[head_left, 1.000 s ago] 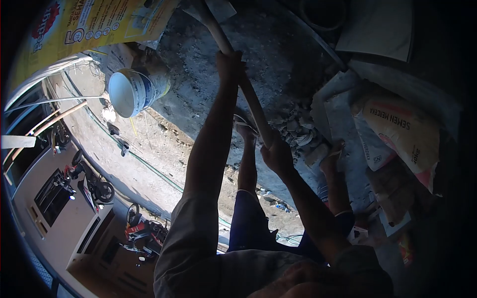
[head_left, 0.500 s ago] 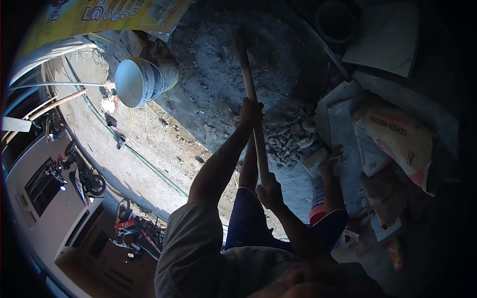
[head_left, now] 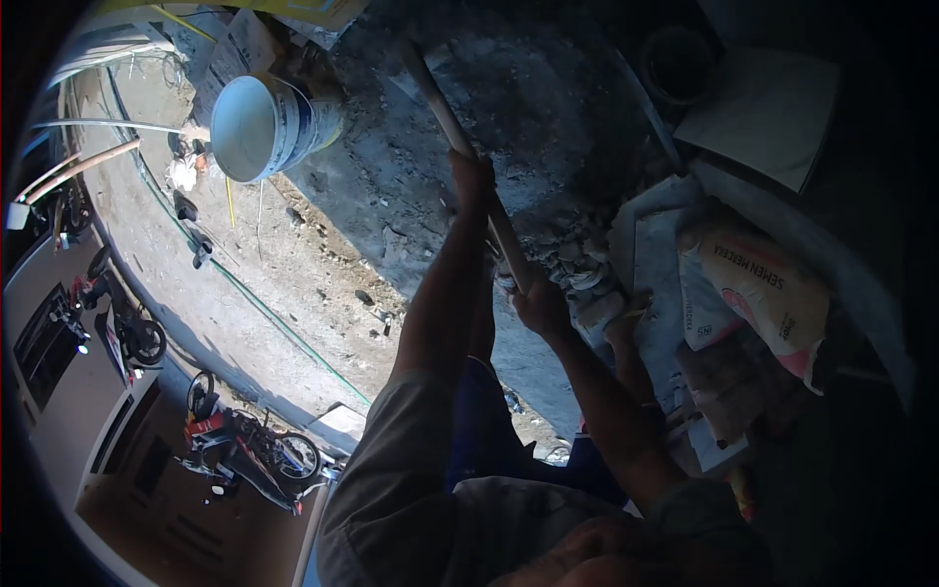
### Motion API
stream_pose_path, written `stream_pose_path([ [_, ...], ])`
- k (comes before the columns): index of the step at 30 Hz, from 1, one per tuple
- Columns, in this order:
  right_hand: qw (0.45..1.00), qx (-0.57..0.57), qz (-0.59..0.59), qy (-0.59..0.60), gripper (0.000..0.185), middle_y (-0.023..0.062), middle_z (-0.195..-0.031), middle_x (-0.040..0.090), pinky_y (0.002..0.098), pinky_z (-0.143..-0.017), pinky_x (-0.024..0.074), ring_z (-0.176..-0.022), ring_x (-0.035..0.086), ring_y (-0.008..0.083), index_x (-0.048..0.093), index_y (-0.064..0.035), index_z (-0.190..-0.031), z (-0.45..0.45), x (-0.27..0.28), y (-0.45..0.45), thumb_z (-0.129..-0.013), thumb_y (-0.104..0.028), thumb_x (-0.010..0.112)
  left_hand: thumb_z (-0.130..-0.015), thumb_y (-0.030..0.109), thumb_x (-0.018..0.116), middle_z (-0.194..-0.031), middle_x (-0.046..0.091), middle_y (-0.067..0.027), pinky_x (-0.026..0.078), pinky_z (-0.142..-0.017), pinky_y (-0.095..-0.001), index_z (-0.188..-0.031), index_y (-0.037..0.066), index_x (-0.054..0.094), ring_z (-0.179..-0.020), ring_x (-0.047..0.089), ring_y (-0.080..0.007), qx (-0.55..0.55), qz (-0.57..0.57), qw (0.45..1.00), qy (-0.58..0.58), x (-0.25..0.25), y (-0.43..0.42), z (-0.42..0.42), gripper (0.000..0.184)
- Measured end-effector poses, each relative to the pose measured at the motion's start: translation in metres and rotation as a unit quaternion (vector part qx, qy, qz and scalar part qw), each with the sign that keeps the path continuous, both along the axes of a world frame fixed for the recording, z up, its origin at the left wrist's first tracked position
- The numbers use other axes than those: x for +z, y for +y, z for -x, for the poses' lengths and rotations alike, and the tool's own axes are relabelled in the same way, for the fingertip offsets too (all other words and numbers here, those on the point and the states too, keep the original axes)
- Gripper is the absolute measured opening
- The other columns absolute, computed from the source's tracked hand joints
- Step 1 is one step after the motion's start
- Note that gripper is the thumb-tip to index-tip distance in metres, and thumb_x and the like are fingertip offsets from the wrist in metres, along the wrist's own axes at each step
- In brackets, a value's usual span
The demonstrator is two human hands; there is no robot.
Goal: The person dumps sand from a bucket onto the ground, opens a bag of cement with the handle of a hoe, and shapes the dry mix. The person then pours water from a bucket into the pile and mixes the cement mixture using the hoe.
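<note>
Both my hands grip the long wooden handle of a hoe (head_left: pixel 506 241). My left hand (head_left: pixel 472 178) is wrapped round the shaft farther out, and my right hand (head_left: pixel 542 306) closes on its near end. The handle slants up and left over a patch of grey, powdery mix (head_left: pixel 528 108) on the ground. Its far end is in deep shade, where a dull, blade-like shape shows dimly. Broken stones (head_left: pixel 577 262) lie just beyond my right hand. A bare foot (head_left: pixel 623 333) stands beside them.
Left of the mix stands a white bucket (head_left: pixel 245 127), tilted in view. Cement bags (head_left: pixel 753 279) and a pale flat tile (head_left: pixel 758 117) lie on the right, near a dark round container (head_left: pixel 677 64). A green hose (head_left: pixel 279 318) crosses the ground; motorcycles (head_left: pixel 254 450) are parked far left.
The hoe's far end has swung up and left, so the handle slants more. My left hand has moved up and left; my right hand up and slightly right. The whole view has shifted somewhat.
</note>
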State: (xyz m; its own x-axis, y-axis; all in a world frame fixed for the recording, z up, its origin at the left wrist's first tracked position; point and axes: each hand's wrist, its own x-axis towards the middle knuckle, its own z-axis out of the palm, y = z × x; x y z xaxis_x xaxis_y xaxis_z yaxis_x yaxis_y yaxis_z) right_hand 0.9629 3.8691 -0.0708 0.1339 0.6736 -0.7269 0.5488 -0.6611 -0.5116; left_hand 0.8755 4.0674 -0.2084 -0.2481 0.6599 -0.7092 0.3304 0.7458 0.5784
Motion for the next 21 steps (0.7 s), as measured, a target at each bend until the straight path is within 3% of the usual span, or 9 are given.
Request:
stream_pose_path([
  [4, 0.996, 0.061, 0.048, -0.052, 0.038, 0.0290, -0.085, 0.064, 0.0520, -0.075, 0.0516, -0.085, 0.064, 0.0444, 0.052, 0.0055, -0.105, -0.005, 0.030, 0.009, -0.073, -0.012, 0.064, -0.081, 0.010, 0.057, -0.092, 0.061, -0.0271, 0.056, -0.061, -0.0438, -0.115, -0.003, 0.033, -0.068, 0.067, -0.0346, 0.000, 0.066, 0.998, -0.020, 0.004, -0.026, 0.000, 0.044],
  [7, 0.991, 0.107, 0.073, -0.046, 0.040, 0.0290, -0.089, 0.064, 0.0503, -0.078, 0.0514, -0.087, 0.064, 0.0440, 0.052, 0.0067, -0.107, 0.002, 0.044, 0.041, -0.073, -0.011, 0.063, -0.080, 0.008, 0.058, -0.089, 0.061, -0.0250, 0.058, -0.058, -0.0424, -0.113, -0.003, 0.034, -0.064, 0.067, -0.0332, -0.003, 0.067, 0.998, 0.007, -0.018, -0.030, 0.016, 0.042],
  [10, 0.988, 0.117, 0.100, -0.031, 0.042, 0.0289, -0.094, 0.064, 0.0489, -0.080, 0.0509, -0.091, 0.064, 0.0437, 0.051, 0.0075, -0.111, 0.023, 0.069, 0.082, -0.073, -0.009, 0.061, -0.080, 0.005, 0.059, -0.086, 0.061, -0.0217, 0.059, -0.052, -0.0403, -0.110, -0.003, 0.034, -0.063, 0.067, -0.0307, 0.064, 0.106, 0.987, -0.098, 0.013, 0.004, 0.034, 0.040],
  [14, 0.983, 0.141, 0.111, -0.039, 0.042, 0.0307, -0.092, 0.064, 0.0486, -0.080, 0.0515, -0.091, 0.064, 0.0434, 0.050, 0.0106, -0.110, 0.023, 0.084, 0.119, -0.073, -0.008, 0.061, -0.078, 0.005, 0.064, -0.082, 0.060, -0.0187, 0.059, -0.048, -0.0385, -0.108, -0.002, 0.035, -0.061, 0.066, -0.0274, 0.059, 0.139, 0.984, -0.090, -0.009, 0.028, 0.040, 0.042],
  [21, 0.981, 0.165, 0.107, -0.007, 0.042, 0.0315, -0.095, 0.063, 0.0497, -0.081, 0.0516, -0.091, 0.064, 0.0441, 0.048, 0.0105, -0.109, -0.005, 0.068, 0.119, -0.075, -0.009, 0.063, -0.078, 0.002, 0.067, -0.079, 0.057, -0.0170, 0.057, -0.043, -0.0385, -0.107, 0.001, 0.035, -0.056, 0.063, -0.0262, 0.113, 0.161, 0.976, -0.093, -0.003, 0.036, 0.024, 0.043],
])
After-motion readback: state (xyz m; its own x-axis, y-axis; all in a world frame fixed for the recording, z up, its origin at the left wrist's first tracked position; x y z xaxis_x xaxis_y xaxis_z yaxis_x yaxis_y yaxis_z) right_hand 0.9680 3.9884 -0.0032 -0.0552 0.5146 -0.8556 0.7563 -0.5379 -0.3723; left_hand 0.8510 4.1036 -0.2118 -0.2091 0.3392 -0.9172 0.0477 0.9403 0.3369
